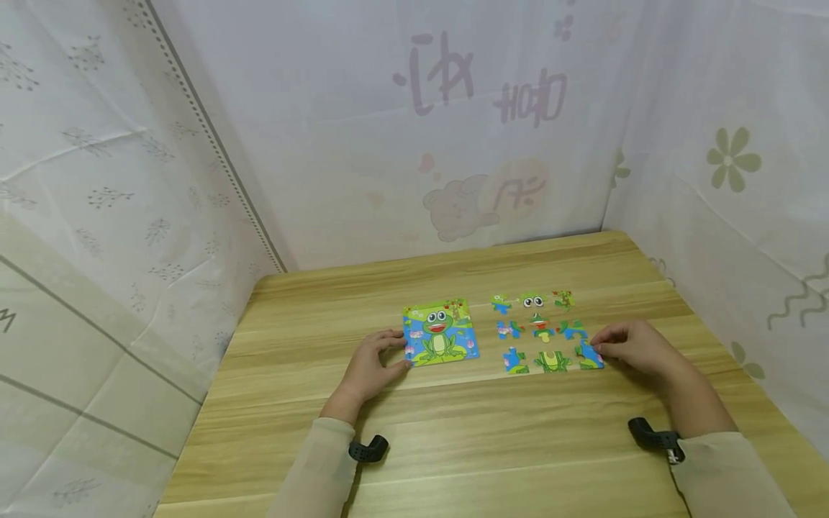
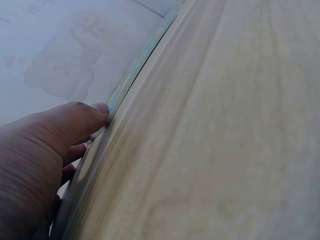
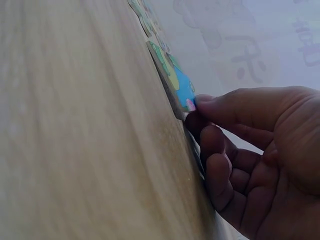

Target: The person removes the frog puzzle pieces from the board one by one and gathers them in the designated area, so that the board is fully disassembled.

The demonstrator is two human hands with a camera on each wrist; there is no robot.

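Observation:
A square frog picture board (image 1: 440,332) lies flat on the table. My left hand (image 1: 372,363) is at its left side, with thumb and fingertips touching the edge. In the left wrist view, the thumb of the left hand (image 2: 60,125) meets the board's thin edge (image 2: 122,95). To the right, separate frog jigsaw pieces lie in three rows. My right hand (image 1: 637,347) pinches the outer edge of the bottom-right jigsaw piece (image 1: 589,356). The right wrist view shows the thumb on top of this blue and green piece (image 3: 182,87) and the other fingers curled below.
The frog's eyes piece (image 1: 533,301), mouth piece (image 1: 541,327) and body piece (image 1: 553,361) form the middle column of the spaced-out pieces. The wooden table (image 1: 492,446) stands against patterned curtains (image 1: 363,144) at the back and both sides.

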